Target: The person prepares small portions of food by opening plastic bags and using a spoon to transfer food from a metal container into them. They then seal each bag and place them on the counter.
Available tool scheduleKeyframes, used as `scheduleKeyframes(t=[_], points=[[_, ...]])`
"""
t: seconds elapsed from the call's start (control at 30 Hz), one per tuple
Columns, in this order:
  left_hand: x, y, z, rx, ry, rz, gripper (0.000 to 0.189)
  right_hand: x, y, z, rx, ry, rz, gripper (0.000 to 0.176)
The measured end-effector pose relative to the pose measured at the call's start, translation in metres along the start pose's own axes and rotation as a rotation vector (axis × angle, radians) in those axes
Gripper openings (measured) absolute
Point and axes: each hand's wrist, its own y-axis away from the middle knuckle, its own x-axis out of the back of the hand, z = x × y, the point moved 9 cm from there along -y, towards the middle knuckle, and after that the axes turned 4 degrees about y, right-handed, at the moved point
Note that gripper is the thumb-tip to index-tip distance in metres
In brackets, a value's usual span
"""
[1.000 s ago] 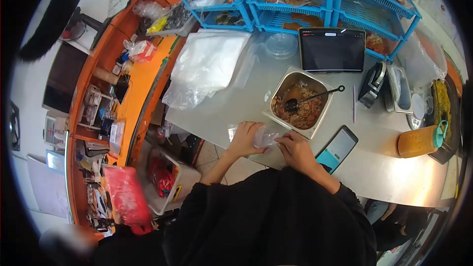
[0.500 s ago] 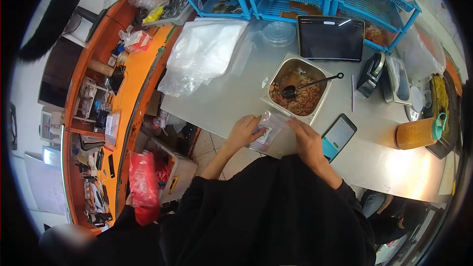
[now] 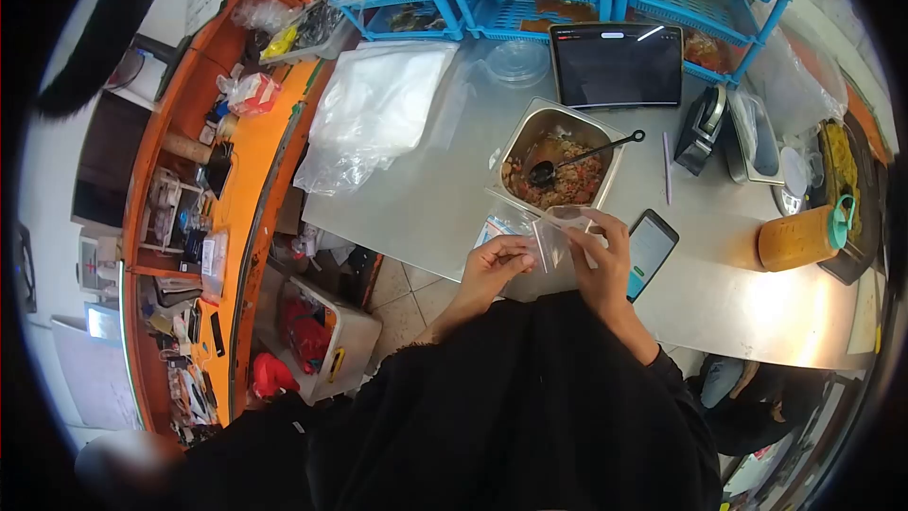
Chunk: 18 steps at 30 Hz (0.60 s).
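Between my two hands, at the table's near edge, is a small clear plastic bag with a zip-like strip near its top. My left hand pinches its left side, and my right hand has fingers and thumb at its upper right edge. Under or behind the bag, by the left fingers, shows a piece with blue and white print. Just beyond the hands stands a square metal pan of chopped, reddish-brown food, with a black ladle resting in it, its handle over the right rim.
A phone lies right of my right hand. Farther back are a tablet, a round clear lid, plastic sheets, a tape dispenser and blue racks. An orange bottle lies at right; a person is below.
The bag has been lifted and turned more upright between my hands, and my right fingers have spread along its edge. At lower left, the red plastic bag has dropped away, leaving the bin more visible.
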Motion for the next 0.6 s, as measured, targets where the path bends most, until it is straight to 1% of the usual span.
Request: scheduleKeyframes(t=[0.03,0.07,0.1,0.13,0.2,0.27,0.3,0.33,0.37,0.4,0.43,0.47,0.5,0.53,0.57,0.6], points=[[-0.002,-0.002,-0.004,0.004,-0.003,-0.005,0.021,0.005,-0.001,-0.013,0.089,0.128,0.072,0.02],[-0.002,-0.004,-0.002,-0.064,-0.002,0.003,0.021,0.01,-0.001,-0.026,0.178,0.258,0.143,0.019],[-0.003,-0.004,0.001,-0.131,-0.001,0.01,0.02,0.013,-0.002,-0.031,0.169,0.261,0.147,0.019],[-0.006,-0.004,0.0,-0.124,-0.005,0.002,0.02,0.015,-0.004,-0.037,0.162,0.248,0.131,0.019],[-0.019,-0.001,0.01,-0.26,-0.08,-0.092,0.021,0.015,-0.001,-0.033,0.142,0.242,0.123,0.019],[-0.027,-0.002,0.007,-0.273,-0.133,-0.104,0.021,-0.013,0.006,-0.002,-0.075,-0.155,-0.137,0.015],[-0.031,-0.002,0.008,-0.296,-0.185,-0.105,0.022,-0.008,0.005,0.001,-0.086,-0.148,-0.127,0.015],[-0.033,-0.003,0.009,-0.29,-0.185,-0.118,0.022,-0.016,0.003,0.008,-0.169,-0.251,-0.263,0.014],[-0.031,-0.005,0.008,-0.223,-0.199,-0.107,0.021,-0.024,0.004,0.013,-0.252,-0.358,-0.399,0.012],[-0.03,-0.007,0.006,-0.156,-0.213,-0.093,0.02,-0.019,0.001,0.016,-0.26,-0.356,-0.392,0.012],[-0.032,-0.007,0.011,-0.15,-0.215,-0.101,0.02,-0.019,0.0,0.016,-0.243,-0.338,-0.456,0.01],[-0.035,-0.005,0.024,-0.235,-0.415,-0.078,0.018,-0.021,0.001,0.016,-0.225,-0.32,-0.522,0.01],[-0.039,-0.004,0.034,-0.321,-0.615,-0.054,0.016,-0.023,0.003,0.016,-0.232,-0.321,-0.517,0.01],[-0.042,-0.006,0.033,-0.317,-0.617,-0.06,0.016,-0.019,0.0,0.007,-0.078,-0.187,-0.418,0.011],[-0.047,-0.006,0.04,-0.415,-0.647,-0.031,0.017,-0.014,-0.002,-0.004,0.076,-0.053,-0.317,0.013],[-0.049,-0.005,0.047,-0.514,-0.675,-0.002,0.017,-0.015,-0.002,-0.004,0.072,-0.054,-0.313,0.013]])
